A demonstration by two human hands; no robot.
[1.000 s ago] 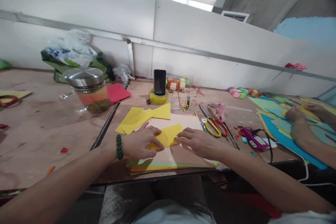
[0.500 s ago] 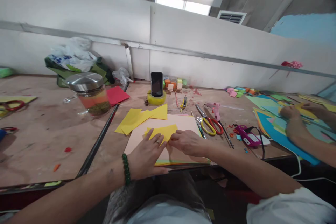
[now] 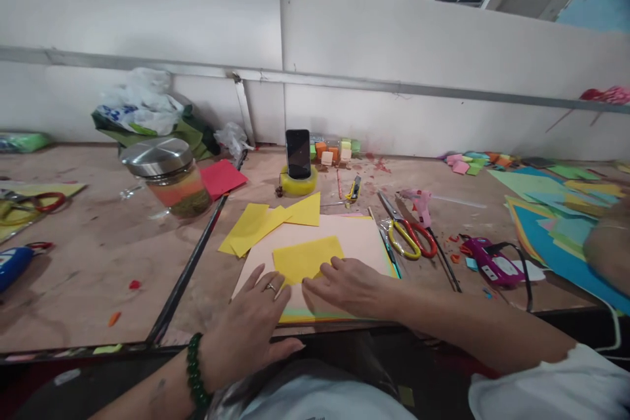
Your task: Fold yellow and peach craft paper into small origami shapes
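Note:
A yellow sheet of paper [image 3: 308, 259] lies on a stack of pale pink and other coloured sheets [image 3: 256, 243] in front of me. My left hand [image 3: 249, 315] rests palm down at its near left corner, fingers spread; there is a ring and a green bead bracelet. My right hand [image 3: 352, 289] is closed, curled fingertips pressed on the sheet's near edge; what lies under them is partly hidden. Beyond the stack, several more yellow pieces [image 3: 249, 226] overlap its far left corner.
Scissors [image 3: 406, 236], a pink glue gun [image 3: 418, 203] and a purple device [image 3: 495, 262] lie to the right. A phone [image 3: 298, 154] stands in a yellow tape roll [image 3: 299, 184]. A glass jar [image 3: 177, 190] is at left. Another person's hand [image 3: 610, 239] is far right.
My left hand has drawn back toward me and left, uncovering more of the yellow sheet. My right fingers have slid to its near edge. The view has turned slightly left and down.

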